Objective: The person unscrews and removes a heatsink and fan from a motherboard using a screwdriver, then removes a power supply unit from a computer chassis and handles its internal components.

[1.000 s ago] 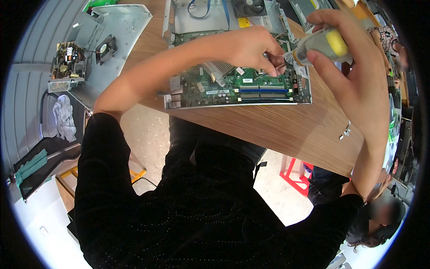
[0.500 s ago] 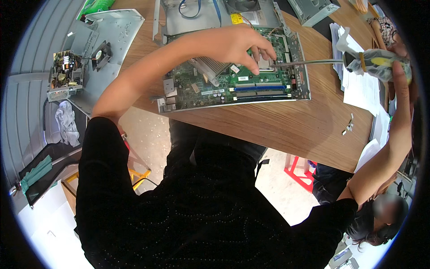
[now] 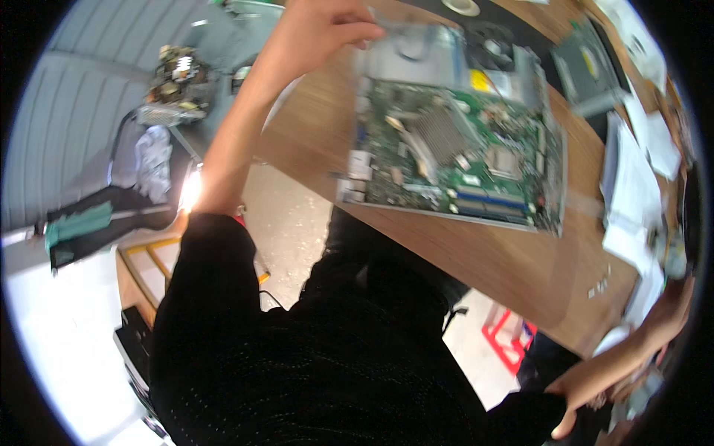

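Note:
My left hand (image 3: 332, 28) is raised at the far left corner of an open metal computer case (image 3: 372, 56). Its thumb and fingertips come together in a pinch; what lies between them, if anything, is too blurred to make out. Inside the case is a green motherboard (image 3: 483, 175), with a finned heatsink (image 3: 440, 136), a square processor socket (image 3: 503, 161) and memory slots (image 3: 491, 204) along the near edge. At the right rim my right hand (image 3: 686, 291) is mostly cut off, beside the papers, and its fingers do not show clearly.
A black fan (image 3: 489, 46) sits at the case's far end. Beyond its right side stands a grey metal drive (image 3: 591, 68), with stacked papers (image 3: 628, 178) nearby. Small pale pieces (image 3: 599, 286) lie on the wooden table (image 3: 520, 260). Another opened unit with a circuit board (image 3: 178, 85) is at left.
My left hand has left the processor socket and moved to the far left. My right hand has drawn the long-shafted tool away from the board, toward the right rim. The view has shifted.

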The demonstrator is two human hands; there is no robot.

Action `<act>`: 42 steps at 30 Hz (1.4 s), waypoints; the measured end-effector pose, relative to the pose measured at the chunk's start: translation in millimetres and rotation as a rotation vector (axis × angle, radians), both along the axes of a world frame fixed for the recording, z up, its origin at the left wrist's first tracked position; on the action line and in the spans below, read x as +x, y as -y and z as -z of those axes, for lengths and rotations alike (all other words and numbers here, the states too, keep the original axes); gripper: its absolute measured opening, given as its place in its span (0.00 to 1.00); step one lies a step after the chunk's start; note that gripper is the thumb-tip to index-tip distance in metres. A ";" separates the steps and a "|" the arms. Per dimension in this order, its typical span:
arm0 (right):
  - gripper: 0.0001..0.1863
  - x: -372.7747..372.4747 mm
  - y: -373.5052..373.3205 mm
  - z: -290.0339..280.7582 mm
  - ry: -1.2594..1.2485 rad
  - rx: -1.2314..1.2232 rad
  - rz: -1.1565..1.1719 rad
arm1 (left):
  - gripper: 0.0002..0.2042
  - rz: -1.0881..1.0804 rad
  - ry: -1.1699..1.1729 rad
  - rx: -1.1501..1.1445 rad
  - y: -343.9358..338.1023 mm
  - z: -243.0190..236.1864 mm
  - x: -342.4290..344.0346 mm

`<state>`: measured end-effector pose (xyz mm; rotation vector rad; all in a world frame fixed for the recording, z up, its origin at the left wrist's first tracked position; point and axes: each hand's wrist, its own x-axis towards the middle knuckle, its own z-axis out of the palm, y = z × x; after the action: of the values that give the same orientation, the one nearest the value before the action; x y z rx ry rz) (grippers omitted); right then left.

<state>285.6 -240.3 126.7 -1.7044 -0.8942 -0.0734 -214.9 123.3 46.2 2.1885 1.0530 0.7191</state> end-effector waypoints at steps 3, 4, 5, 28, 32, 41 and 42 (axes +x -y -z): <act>0.29 25.5 12.5 28.7 -0.559 0.168 -0.146 | 0.09 -0.331 -0.341 0.138 -23.0 8.2 -91.0; 0.29 31.9 10.7 41.2 -0.714 0.169 -0.113 | 0.09 -0.385 -0.422 0.079 -28.6 17.8 -114.5; 0.28 36.0 6.6 53.5 -0.749 0.092 -0.182 | 0.09 -0.428 -0.503 0.022 -34.0 28.9 -131.9; 0.20 -184.7 -114.8 98.0 -0.721 -0.699 -0.763 | 0.09 -0.294 -0.551 0.270 -31.3 58.6 -102.5; 0.23 -188.6 -141.6 102.1 -0.618 -0.729 -0.806 | 0.13 -0.086 -0.263 0.136 34.8 36.4 -51.3; 0.22 -207.9 -203.5 122.1 -0.286 -0.960 -0.946 | 0.24 0.317 -0.374 -0.184 77.8 41.0 15.5; 0.21 -209.1 -205.8 125.3 -0.287 -0.969 -0.966 | 0.23 0.311 -0.424 -0.382 73.9 44.0 16.7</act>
<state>76.6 -34.5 1.5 -1.8266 -1.5658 1.4023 -198.3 49.5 2.2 2.1322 0.9201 -0.0890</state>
